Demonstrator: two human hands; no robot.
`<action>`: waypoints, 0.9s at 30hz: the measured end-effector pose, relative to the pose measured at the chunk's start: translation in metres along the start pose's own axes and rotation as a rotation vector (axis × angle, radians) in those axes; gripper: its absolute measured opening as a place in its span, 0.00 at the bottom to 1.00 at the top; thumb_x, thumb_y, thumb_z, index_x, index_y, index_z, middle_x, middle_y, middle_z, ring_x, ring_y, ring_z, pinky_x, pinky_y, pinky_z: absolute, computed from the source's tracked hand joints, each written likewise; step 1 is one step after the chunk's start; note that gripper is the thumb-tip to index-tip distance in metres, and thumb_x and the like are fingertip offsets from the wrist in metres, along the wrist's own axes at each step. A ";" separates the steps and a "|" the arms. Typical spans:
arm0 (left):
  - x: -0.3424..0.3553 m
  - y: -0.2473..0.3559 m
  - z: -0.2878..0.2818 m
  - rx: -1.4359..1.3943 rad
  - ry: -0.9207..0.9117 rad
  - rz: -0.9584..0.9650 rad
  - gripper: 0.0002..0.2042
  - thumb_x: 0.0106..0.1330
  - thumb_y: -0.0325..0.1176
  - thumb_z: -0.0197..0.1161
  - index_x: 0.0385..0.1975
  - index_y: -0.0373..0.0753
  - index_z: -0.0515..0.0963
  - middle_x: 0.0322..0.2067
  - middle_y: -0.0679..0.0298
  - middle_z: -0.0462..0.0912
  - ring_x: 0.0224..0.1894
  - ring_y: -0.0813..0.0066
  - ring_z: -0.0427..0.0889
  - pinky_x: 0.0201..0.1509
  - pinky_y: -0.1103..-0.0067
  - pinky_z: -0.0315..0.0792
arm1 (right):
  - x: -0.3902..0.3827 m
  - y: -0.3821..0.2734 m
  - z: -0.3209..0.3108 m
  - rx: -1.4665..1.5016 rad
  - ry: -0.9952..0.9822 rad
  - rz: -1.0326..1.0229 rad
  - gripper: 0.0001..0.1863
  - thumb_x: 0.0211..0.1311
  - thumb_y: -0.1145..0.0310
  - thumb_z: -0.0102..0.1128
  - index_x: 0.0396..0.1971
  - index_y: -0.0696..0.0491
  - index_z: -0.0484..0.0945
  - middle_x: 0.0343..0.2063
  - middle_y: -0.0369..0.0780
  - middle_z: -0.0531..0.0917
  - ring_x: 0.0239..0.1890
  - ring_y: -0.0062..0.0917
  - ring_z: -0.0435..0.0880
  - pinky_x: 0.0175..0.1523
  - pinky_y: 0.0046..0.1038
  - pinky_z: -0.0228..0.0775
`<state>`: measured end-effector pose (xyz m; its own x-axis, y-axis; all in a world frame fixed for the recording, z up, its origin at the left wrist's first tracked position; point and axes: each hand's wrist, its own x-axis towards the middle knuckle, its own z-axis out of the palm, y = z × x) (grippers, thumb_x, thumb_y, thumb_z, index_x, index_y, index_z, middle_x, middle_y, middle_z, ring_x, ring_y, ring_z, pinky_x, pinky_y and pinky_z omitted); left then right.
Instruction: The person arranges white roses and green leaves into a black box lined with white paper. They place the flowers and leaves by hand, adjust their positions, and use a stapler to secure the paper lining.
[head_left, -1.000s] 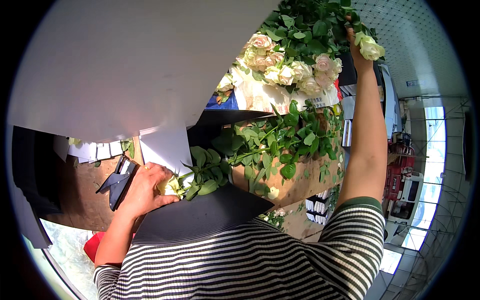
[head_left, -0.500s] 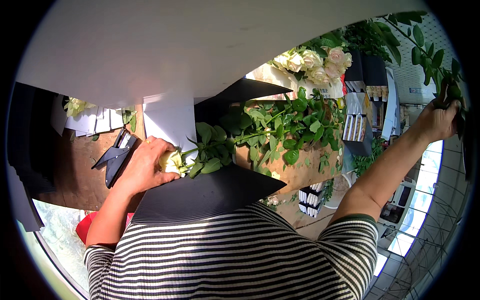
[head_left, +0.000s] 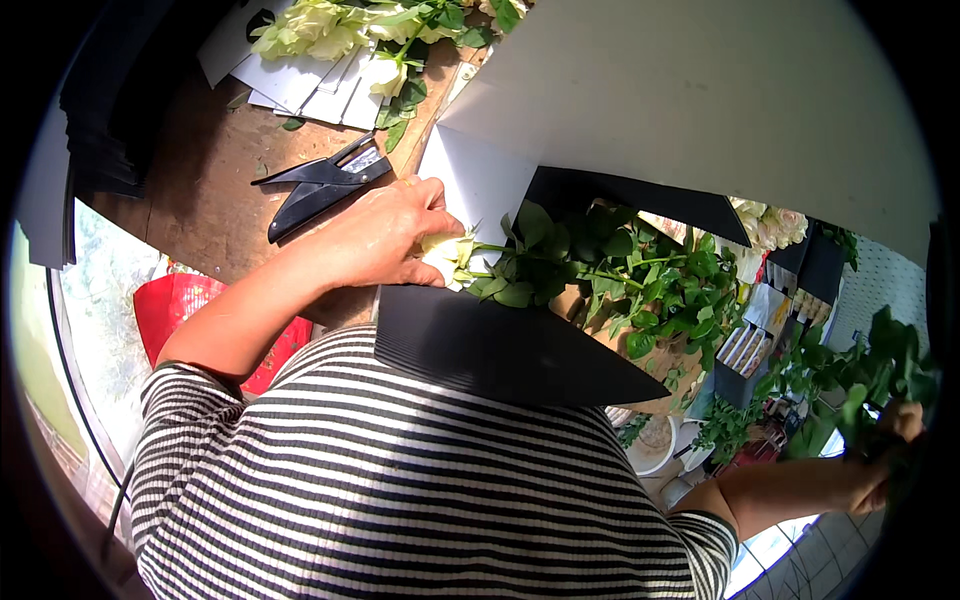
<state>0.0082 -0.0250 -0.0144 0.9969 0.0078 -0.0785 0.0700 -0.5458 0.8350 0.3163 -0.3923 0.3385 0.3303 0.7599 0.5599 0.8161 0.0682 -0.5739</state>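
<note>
My left hand (head_left: 385, 232) is closed around the head of a pale cream rose (head_left: 447, 258), with its thumb and fingers on either side of the bloom. The rose's leafy stem (head_left: 535, 255) stretches right across a folded white-and-black sheet (head_left: 500, 335) in front of my body. Far out to the right, my right hand (head_left: 885, 465) grips leafy green stems (head_left: 860, 385); their lower part is dark and partly cut off by the picture's edge. Beside my left hand lies a black stapler (head_left: 325, 190) on the wooden table (head_left: 215, 165).
Cream roses (head_left: 315, 35) lie on white cards (head_left: 305, 90) at the far left. A large white panel (head_left: 720, 90) covers the upper right. Beyond it are more roses (head_left: 775, 225) and dark boxes (head_left: 745, 350). A red container (head_left: 190, 305) and white bucket (head_left: 655, 445) are lower down.
The view has turned, so the table and roses at left show more. My right arm is lower, with the leafy stems in that hand. My left hand stays on the rose head.
</note>
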 end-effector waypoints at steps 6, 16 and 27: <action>-0.005 0.014 -0.004 -0.067 -0.093 -0.164 0.25 0.54 0.42 0.72 0.54 0.45 0.78 0.23 0.59 0.79 0.25 0.63 0.78 0.33 0.70 0.72 | -0.048 0.082 0.296 -0.055 -0.807 0.251 0.27 0.43 0.83 0.56 0.50 0.57 0.77 0.26 0.42 0.72 0.28 0.37 0.76 0.35 0.35 0.70; -0.008 0.004 -0.004 -0.242 -0.172 -0.260 0.26 0.60 0.44 0.68 0.60 0.50 0.74 0.15 0.61 0.73 0.20 0.66 0.74 0.29 0.72 0.68 | -0.070 0.124 0.387 0.043 -0.745 0.299 0.17 0.55 0.74 0.59 0.47 0.57 0.76 0.39 0.43 0.77 0.42 0.40 0.77 0.47 0.35 0.70; -0.009 0.003 -0.008 -0.285 -0.244 -0.343 0.29 0.57 0.46 0.69 0.60 0.47 0.73 0.22 0.60 0.76 0.27 0.65 0.77 0.33 0.71 0.70 | -0.099 0.136 0.409 0.094 -0.636 0.054 0.13 0.55 0.77 0.54 0.42 0.54 0.77 0.35 0.41 0.77 0.39 0.39 0.76 0.43 0.36 0.70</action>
<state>0.0001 -0.0197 -0.0070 0.8797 -0.0684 -0.4706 0.4327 -0.2952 0.8518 0.2007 -0.1934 -0.0393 0.0002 0.9967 0.0817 0.7515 0.0538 -0.6576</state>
